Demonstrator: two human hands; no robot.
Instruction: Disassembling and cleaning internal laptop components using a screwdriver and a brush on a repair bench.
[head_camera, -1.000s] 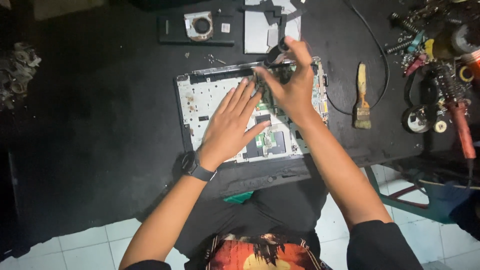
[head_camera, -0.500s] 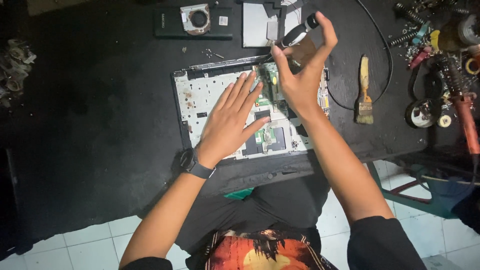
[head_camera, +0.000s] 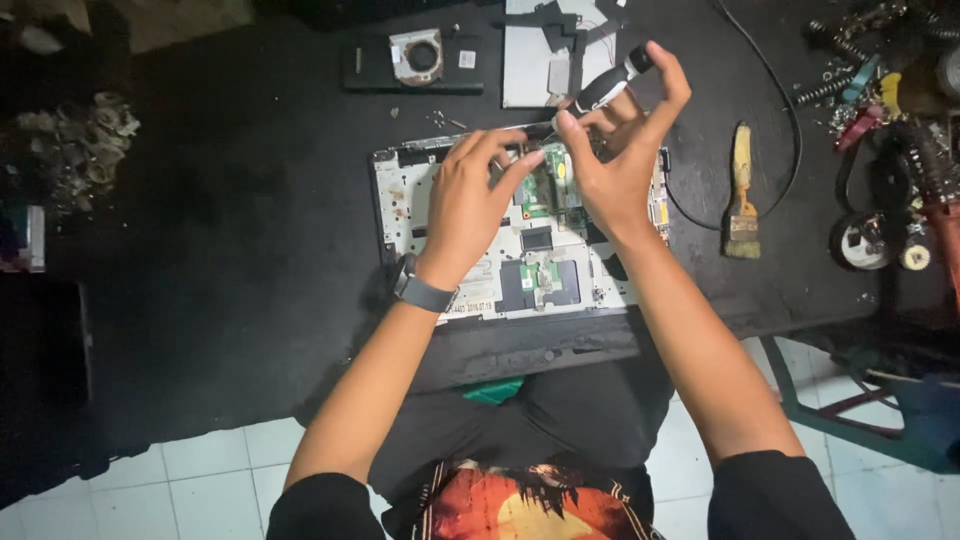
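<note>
Your hands meet over the opened grey plastic laptop chassis (head_camera: 455, 215) on the black tabletop (head_camera: 230, 260).
Right hand (head_camera: 622, 165) pinches a black-handled screwdriver (head_camera: 598, 92); left hand (head_camera: 470, 200) rests fingers bent on its green circuit board (head_camera: 548, 188).

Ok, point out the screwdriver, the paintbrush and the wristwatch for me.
screwdriver (head_camera: 607, 86): head view, on the black and white handle above the right hand's fingers.
paintbrush (head_camera: 740, 170): head view, on its yellowish wooden handle, right of the opened laptop.
wristwatch (head_camera: 422, 293): head view, on the dark strap round the left wrist.
</note>
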